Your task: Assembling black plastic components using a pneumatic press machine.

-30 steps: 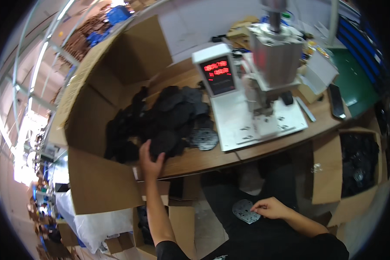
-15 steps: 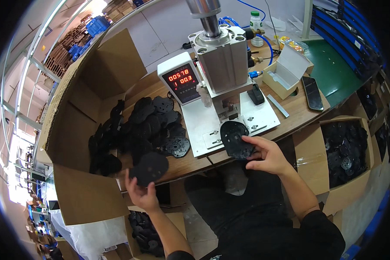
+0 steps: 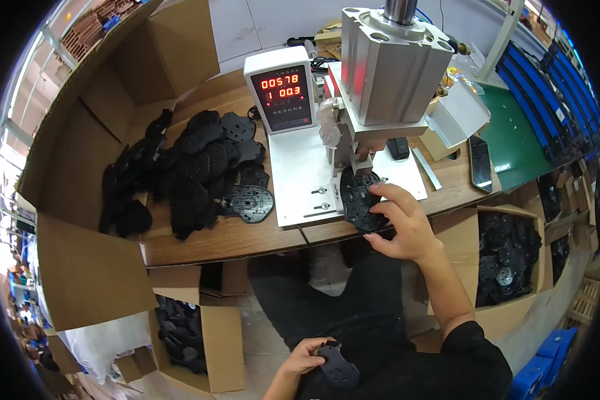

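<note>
Close to my body, my left hand pinches a flat black plastic plate with rounded ends and small holes. My right hand grips the right edge of a second black plate, thumb at its near end and fingers on its side. That plate's far end sits beneath the head of a metal bench press, on its pale base plate. Whether the press head touches it, I cannot tell. A white control box with lit red digits stands left of the press.
Many similar black plates lie heaped on the wooden table, in front of a large open carton. Cartons of black parts stand below, one at left and one at right. A phone and small open box lie at right.
My left hand has drawn its plate from beside the heap down toward my body. The right hand's plate has moved under the press head. The view has shifted, bringing the press nearer.
</note>
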A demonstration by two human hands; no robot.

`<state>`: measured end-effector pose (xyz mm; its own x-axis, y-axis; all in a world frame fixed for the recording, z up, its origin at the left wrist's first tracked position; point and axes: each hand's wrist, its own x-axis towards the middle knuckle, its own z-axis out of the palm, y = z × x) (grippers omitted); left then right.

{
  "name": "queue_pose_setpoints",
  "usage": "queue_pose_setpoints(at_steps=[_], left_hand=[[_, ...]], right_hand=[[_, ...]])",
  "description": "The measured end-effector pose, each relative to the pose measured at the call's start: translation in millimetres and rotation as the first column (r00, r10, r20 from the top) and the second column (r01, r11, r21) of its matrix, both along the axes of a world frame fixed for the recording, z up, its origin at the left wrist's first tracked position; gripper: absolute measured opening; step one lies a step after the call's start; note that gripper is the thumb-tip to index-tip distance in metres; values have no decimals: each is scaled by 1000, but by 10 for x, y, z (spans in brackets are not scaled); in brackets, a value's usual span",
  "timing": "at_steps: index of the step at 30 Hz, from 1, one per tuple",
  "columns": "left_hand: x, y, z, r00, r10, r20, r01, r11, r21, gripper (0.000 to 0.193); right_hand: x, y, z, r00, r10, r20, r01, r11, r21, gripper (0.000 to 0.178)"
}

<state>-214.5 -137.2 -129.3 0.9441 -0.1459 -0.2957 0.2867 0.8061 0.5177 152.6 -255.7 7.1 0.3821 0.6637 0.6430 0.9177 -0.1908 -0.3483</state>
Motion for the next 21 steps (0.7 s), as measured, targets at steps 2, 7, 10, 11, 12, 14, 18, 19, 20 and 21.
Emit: queue_pose_setpoints(at_steps=[2,7,10,11,12,14,18,19,20,21], left_hand=[[194,80,187,996,-81,36,80,996,46,55],[397,91,248,937,-312,154,301,949,94,52],[383,3,139,930,-333,155,328,943,62,50],[379,-17,121,930,-340,140,333,940,68,48],[360,-36,97,932,-334,143,329,942,62,48],[307,-81,69,955,-285,82,280,958,61,48],[223,-140,62,979,-194,67,191,981,47,48],[190,-144,36,984,-166,63,163,985,52,48],[170,-156,12,988,-140,60,136,989,58,48],[154,-180,-2,989,-133,65,130,990,55,48]], right_hand=[[51,11,-5,995,100,-27,-102,989,-105,42],[44,111,212,988,130,80,-100,949,-298,48],[46,105,292,975,170,141,-107,923,-371,49],[38,102,327,970,176,166,-91,901,-425,47],[30,99,360,964,185,190,-74,876,-477,46],[9,78,436,958,207,198,-77,852,-518,43],[-24,101,469,941,225,255,-37,813,-581,35],[-37,116,472,937,234,259,-41,810,-584,35],[-51,129,475,958,199,205,-27,776,-630,46],[-66,139,481,975,159,153,-15,739,-674,59]])
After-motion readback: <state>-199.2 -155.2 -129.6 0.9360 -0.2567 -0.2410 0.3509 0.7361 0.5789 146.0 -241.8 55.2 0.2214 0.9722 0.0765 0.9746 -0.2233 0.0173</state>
